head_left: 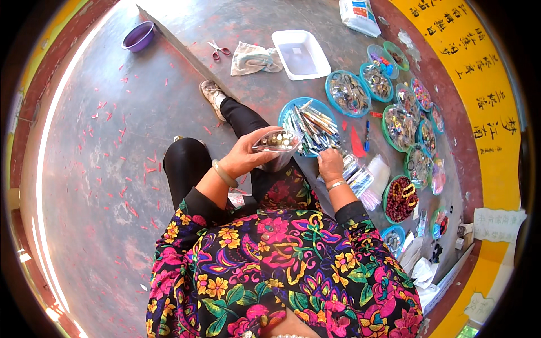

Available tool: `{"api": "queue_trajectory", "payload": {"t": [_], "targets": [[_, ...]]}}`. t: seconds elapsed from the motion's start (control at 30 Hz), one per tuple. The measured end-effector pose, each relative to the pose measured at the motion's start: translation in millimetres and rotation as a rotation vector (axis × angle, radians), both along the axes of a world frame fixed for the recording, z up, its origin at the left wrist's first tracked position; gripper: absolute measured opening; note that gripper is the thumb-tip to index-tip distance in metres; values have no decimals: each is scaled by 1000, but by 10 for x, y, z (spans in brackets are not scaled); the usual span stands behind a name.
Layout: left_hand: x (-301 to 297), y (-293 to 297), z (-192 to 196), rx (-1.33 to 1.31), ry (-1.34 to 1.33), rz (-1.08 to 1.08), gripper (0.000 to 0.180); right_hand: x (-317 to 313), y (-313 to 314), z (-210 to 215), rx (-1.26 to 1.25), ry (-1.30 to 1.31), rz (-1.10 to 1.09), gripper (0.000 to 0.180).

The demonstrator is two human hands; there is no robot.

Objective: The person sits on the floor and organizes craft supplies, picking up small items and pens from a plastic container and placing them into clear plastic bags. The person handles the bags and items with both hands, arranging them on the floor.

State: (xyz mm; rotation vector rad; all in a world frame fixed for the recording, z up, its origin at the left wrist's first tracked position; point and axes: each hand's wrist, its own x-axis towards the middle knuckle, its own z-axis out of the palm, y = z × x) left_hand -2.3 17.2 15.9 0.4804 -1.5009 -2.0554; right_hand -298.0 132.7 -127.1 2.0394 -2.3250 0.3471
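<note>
While the left hand (pixel 243 155) curls around a clear bag (pixel 276 147) of small beads, fingers wrapped under it and thumb over the top edge, the bag sits tipped toward the right, mouth facing the trays, probably so that pieces can be dropped in without reaching far. That hand is closed on the bag, held above the lap between the knees in black trousers. A pale bangle (pixel 224 173) rings the wrist.

The right hand (pixel 330 164) rests lower and to the right, knuckles up, fingers bent down onto a bundle of clear packets (pixel 358 179) lying on the floor (pixel 101 169). Whether it pinches one of them or only presses on the pile I cannot tell, since the fingertips are hidden under the hand. A thin bracelet (pixel 337 184) sits at that wrist.

Just beyond the two hands a blue tray (pixel 293 107) holds a heap of long thin sticks, near enough to touch the bag's far side in this view. Further right, round blue and green trays of small parts stand in a curved row, all within arm's reach; one bowl (pixel 400 198) holds dark red beads. A white tub (pixel 300 53), a cloth (pixel 253 58) and scissors (pixel 217 49) lie further off, a purple bowl (pixel 138 36) far left. Red scraps litter the floor.
</note>
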Motion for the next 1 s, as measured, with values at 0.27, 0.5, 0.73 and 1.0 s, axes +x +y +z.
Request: {"api": "queue_trajectory", "payload": {"t": [0.27,0.5,0.73,1.0], "targets": [[27,0,-25,-21,0,7,56,-48,163,523,-50,-793,-450,6],[-1,-9,-45,-14,14,2,56,-361,273,790,-455,-1556,-445,12],[-2,-15,-100,20,56,3,56,-136,254,1348,-208,-1725,-229,11],[35,-30,-96,43,34,-30,64,385,389,1476,284,-1358,191,13]]}}
